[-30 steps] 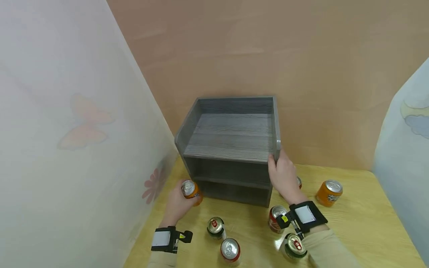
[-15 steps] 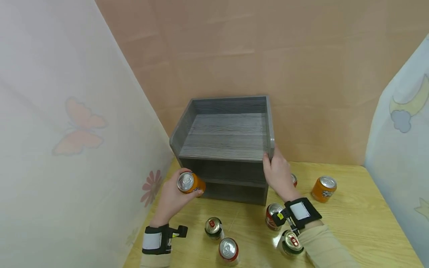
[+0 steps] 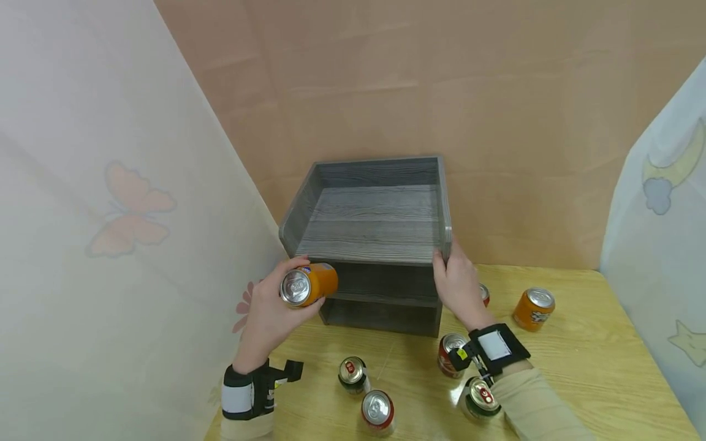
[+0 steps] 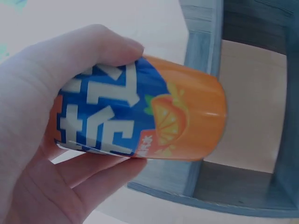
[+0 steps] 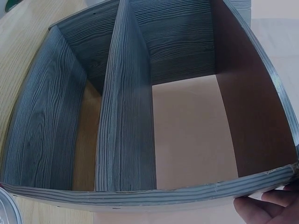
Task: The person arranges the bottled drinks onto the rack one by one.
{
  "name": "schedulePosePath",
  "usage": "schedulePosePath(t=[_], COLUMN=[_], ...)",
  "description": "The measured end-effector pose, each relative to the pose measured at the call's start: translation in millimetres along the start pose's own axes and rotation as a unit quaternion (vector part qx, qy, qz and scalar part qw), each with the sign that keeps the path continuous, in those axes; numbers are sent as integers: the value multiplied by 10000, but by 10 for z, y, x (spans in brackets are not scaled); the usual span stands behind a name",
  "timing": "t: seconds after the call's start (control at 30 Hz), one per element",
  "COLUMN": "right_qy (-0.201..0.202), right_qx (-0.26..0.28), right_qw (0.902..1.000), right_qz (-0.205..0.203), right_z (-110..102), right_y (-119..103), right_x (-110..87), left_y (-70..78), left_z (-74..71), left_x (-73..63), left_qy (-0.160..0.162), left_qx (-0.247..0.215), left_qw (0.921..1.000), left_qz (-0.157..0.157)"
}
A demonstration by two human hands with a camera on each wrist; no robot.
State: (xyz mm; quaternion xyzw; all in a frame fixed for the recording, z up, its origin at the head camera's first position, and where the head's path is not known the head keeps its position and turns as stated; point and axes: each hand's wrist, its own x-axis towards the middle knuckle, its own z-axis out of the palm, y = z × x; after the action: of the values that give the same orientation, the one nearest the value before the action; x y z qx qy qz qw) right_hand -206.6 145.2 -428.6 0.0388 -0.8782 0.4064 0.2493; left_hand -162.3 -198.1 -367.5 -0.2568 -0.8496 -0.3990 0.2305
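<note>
My left hand [image 3: 274, 312] grips an orange soda can [image 3: 322, 280], tipped on its side with its silver top facing me. It is in front of the left part of a small grey wooden shelf [image 3: 375, 230]. In the left wrist view, thumb and fingers wrap the can's blue label [image 4: 110, 109], its orange end pointing at the shelf openings. My right hand [image 3: 460, 285] holds the front edge of the shelf's right side panel. In the right wrist view, fingertips [image 5: 254, 210] show at that panel, beside two compartments with nothing in them.
On the wooden table [image 3: 595, 367] stand a green-rimmed can [image 3: 353, 373], a red can [image 3: 377, 409], another red can [image 3: 449, 355], a green can [image 3: 480, 395] and an orange can [image 3: 534, 309]. A further red can [image 3: 485, 295] is partly hidden behind my right hand. Walls enclose the sides and back.
My left hand has lifted the orange can off the table, raised it and tipped it toward the shelf. The right hand keeps its hold on the shelf. The head view has shifted slightly.
</note>
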Motion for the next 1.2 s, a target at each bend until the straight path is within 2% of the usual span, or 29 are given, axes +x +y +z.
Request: schedulePosePath(t=[0.33, 0.57, 0.73, 0.9, 1.2], right_qy=[-7, -16, 37, 54, 89], right_qx=[30, 77, 23, -8, -18], right_qw=[10000, 9999, 9999, 9999, 9999], right_qz=[93, 72, 126, 120, 68], right_z=[-20, -30, -56, -57, -57], right_y=[34, 28, 30, 27, 36], right_x=[-10, -3, -5, -7, -13], left_y=[-18, -32, -50, -138, -297], left_z=[-6, -17, -5, 24, 91], left_x=[321, 544, 697, 818, 881], left_qy=[236, 308, 361, 354, 234], left_qx=[109, 237, 279, 390, 454], left_qw=[9985, 9968, 9963, 9963, 9971], left_qz=[488, 705, 724, 681, 568])
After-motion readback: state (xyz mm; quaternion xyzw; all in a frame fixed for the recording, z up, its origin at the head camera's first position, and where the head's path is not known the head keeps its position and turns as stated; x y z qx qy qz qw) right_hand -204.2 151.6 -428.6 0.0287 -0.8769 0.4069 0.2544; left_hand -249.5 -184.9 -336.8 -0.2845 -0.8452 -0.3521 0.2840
